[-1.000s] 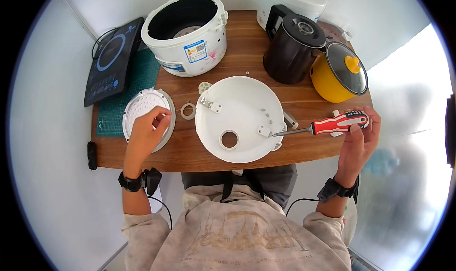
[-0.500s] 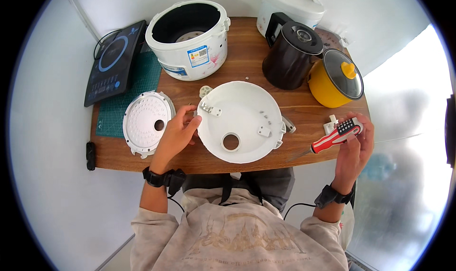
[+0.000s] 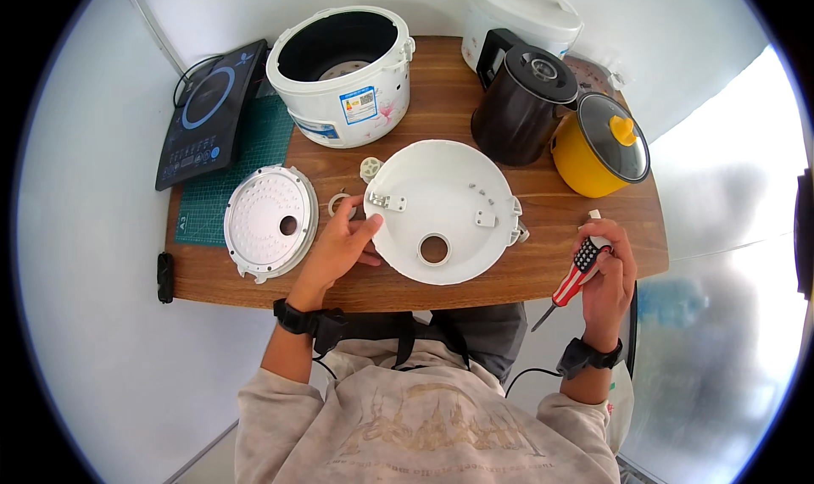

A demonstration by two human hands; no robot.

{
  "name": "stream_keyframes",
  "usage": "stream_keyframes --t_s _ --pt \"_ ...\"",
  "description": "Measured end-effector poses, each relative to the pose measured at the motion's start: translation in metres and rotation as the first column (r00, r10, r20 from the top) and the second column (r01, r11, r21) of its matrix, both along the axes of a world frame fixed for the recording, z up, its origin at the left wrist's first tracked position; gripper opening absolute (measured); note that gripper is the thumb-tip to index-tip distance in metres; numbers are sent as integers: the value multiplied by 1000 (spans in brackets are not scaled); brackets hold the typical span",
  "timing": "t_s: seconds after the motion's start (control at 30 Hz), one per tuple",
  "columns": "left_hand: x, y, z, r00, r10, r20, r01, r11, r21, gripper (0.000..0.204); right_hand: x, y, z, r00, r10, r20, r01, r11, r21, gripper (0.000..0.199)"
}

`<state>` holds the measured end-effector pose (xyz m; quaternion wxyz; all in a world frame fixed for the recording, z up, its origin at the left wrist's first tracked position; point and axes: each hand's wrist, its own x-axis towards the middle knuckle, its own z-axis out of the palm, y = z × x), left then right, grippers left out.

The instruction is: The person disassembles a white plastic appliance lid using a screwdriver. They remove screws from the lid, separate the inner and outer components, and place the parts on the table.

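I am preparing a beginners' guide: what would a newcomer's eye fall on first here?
The large white bowl-shaped part, at the middle front of the table, stands out most. Next comes the red-and-white screwdriver in the right grip. The bright yellow pot, farther back on the right, also draws attention.

Wooden table (image 3: pixel 445 94), white round shell (image 3: pixel 437 200), dark kettle (image 3: pixel 515 115), yellow pot (image 3: pixel 581 166)

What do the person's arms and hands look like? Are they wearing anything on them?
The left hand and right hand are bare, with no gloves. Each wrist wears a black band with a chunky dark box, and a thin black cable shows beside each. The mottled beige sleeves end around the elbows.
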<state>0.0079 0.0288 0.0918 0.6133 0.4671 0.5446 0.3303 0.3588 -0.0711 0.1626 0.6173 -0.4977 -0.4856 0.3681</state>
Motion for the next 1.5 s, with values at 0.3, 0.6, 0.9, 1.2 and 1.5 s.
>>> stream_keyframes --t_s 0.3,0.6,0.9,1.2,1.5 --pt "-25 45 39 543 274 -794 281 832 479 23 11 -8 9 998 56 3 -56 998 24 34" --pt "18 74 35 311 96 -945 488 838 246 18 48 -16 23 998 59 -14 -58 997 41 33" --pt "43 99 36 310 1 -951 526 833 173 13 75 -16 33 999 33 -31 -33 999 28 32" --pt "102 66 106 634 41 -772 327 891 316 12 103 16 25 972 40 -231 -59 995 -76 22" --pt "90 49 97 809 -86 -581 453 722 524 13 29 41 -2 980 2 -197 -66 947 -315 10"
